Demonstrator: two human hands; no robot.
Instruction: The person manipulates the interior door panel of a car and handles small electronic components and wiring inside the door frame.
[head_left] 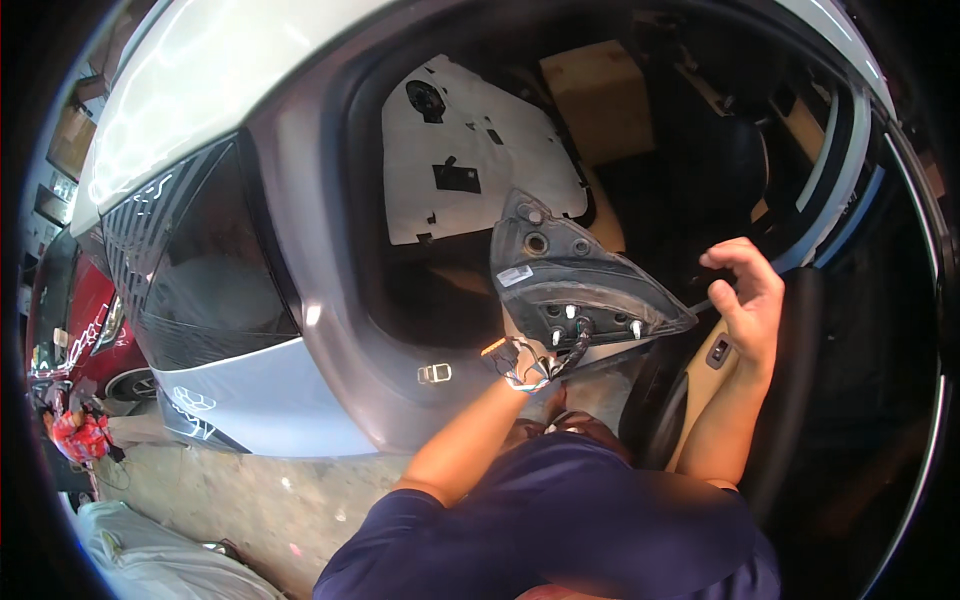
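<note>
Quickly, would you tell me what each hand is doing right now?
Left hand: closed, holding the dark tail-light housing from below.
Right hand: fingers curled, pinching a thin dark strip.

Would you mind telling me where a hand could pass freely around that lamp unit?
Free: the dark gap between the lamp unit and the right hand. Crowded: beneath the unit, where the left hand and wiring bunch.

A silver car (290,330) fills the view, its door opening showing a dark cabin. Inside lie a white panel (470,150) with black patches and a tan cardboard sheet (598,95). A red car (75,330) stands at far left, white sacks (150,555) on the floor below.
</note>
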